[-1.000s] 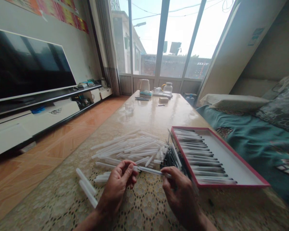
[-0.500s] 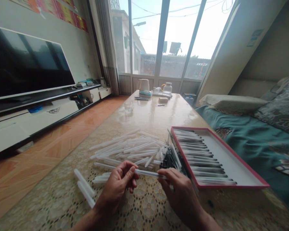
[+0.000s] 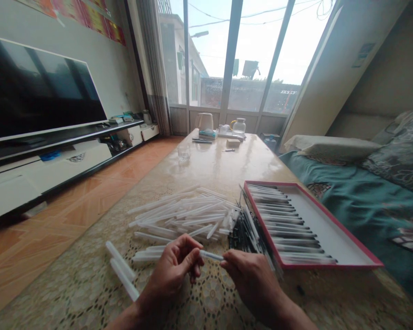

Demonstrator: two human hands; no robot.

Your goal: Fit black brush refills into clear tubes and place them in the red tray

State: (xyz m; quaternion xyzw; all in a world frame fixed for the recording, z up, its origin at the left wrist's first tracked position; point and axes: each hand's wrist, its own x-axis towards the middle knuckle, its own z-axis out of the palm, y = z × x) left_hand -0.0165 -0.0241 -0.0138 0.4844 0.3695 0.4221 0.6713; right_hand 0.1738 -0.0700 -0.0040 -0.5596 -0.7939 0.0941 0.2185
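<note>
Both my hands hold one clear pen barrel (image 3: 211, 255) level above the lace-covered table (image 3: 206, 293). My left hand (image 3: 172, 275) pinches its left end with curled fingers. My right hand (image 3: 253, 279) grips its right end, so only a short stretch shows between them. Just beyond lies a loose heap of clear barrels (image 3: 182, 213). A bundle of dark refills (image 3: 246, 233) rests to the right of the heap. A red-rimmed flat box (image 3: 351, 250) holds a row of assembled pens (image 3: 285, 220).
Two white caps or tubes (image 3: 122, 270) lie left of my left hand. A drinking glass (image 3: 184, 152), a kettle (image 3: 205, 121) and a jar (image 3: 240, 126) stand at the table's far end. A TV (image 3: 37, 91) is on the left and a green-covered sofa (image 3: 368, 201) on the right.
My hands have drawn closer together along the barrel, leaving less of it showing between them. Both hands have dropped slightly toward me.
</note>
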